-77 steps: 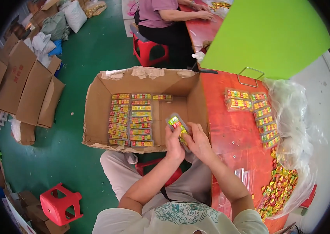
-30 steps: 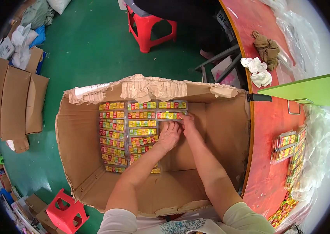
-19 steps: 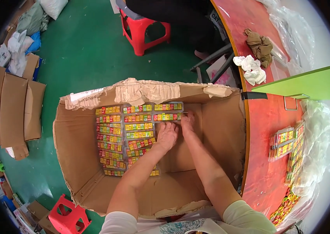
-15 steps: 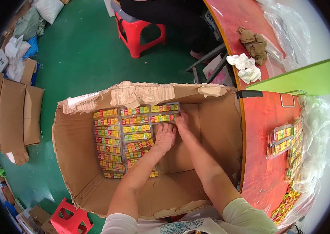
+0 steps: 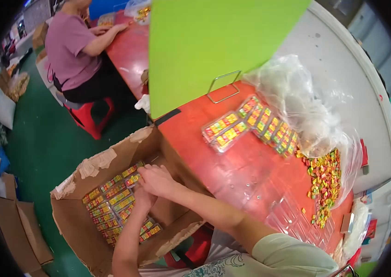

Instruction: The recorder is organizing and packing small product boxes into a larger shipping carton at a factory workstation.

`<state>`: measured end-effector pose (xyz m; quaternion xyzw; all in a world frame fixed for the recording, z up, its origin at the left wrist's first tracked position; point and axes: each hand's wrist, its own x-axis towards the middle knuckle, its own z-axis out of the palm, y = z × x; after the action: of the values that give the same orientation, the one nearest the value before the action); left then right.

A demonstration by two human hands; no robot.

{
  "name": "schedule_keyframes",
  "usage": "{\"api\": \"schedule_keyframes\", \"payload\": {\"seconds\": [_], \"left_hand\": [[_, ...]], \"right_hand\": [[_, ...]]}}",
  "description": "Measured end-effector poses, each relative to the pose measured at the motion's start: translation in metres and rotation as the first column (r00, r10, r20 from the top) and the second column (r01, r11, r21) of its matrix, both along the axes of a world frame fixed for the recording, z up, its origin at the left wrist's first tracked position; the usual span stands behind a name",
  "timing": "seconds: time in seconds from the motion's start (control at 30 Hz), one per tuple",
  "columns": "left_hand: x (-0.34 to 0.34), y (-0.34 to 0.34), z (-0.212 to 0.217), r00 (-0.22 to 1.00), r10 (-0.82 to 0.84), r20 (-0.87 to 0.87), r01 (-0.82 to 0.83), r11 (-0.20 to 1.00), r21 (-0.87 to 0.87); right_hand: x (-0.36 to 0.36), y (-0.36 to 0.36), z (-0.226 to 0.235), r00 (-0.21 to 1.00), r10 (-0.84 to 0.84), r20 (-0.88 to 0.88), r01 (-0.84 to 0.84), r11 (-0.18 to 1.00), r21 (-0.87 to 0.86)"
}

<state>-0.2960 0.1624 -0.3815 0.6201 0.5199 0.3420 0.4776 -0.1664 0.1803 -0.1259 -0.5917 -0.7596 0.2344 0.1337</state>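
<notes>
Right hand: our right hand (image 5: 158,179) lies knuckles-up on the rows of packs, fingers curled over the end of one colourful pack (image 5: 133,179); we cannot tell whether it grips or only presses.
Left hand: our left hand (image 5: 143,199) sits just beneath the right, mostly hidden by it, so its state is unclear.
Change: half a second ago both hands worked near the far wall of the cardboard box (image 5: 73,182); they remain inside, while the view has swung toward the red table (image 5: 223,164).
Meaning: we judge another pack is being seated in the layer.
Packs: the filled rows (image 5: 112,207) cover the box floor's left part.
Edges: the torn box rim (image 5: 96,161) stands close around our wrists.
Open room: bare cardboard shows toward the box's near right corner; on the table, more packs (image 5: 246,124) lie near its far edge beside a plastic bag (image 5: 297,106).
</notes>
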Motion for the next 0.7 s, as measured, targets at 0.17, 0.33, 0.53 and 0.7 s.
{"api": "schedule_keyframes", "payload": {"seconds": [0.17, 0.33, 0.53, 0.7], "left_hand": [[0.050, -0.037, 0.252, 0.963, 0.125, -0.239, -0.003, 0.891, 0.454], [0.137, -0.050, 0.320, 0.991, -0.105, -0.084, 0.124, 0.953, 0.276], [0.192, -0.012, 0.314, 0.881, 0.052, 0.470, 0.201, 0.858, -0.473], [0.207, -0.016, 0.319, 0.877, 0.047, 0.478, 0.230, 0.833, -0.504]], "right_hand": [[0.080, -0.046, 0.098, 0.966, 0.095, -0.241, 0.004, 0.925, 0.380], [0.192, -0.044, 0.120, 0.983, -0.181, -0.006, 0.156, 0.829, 0.538], [0.262, -0.026, 0.087, 0.950, -0.248, 0.189, 0.077, 0.774, 0.628], [0.278, -0.032, 0.075, 0.962, -0.162, 0.218, 0.000, 0.803, 0.597]]}}
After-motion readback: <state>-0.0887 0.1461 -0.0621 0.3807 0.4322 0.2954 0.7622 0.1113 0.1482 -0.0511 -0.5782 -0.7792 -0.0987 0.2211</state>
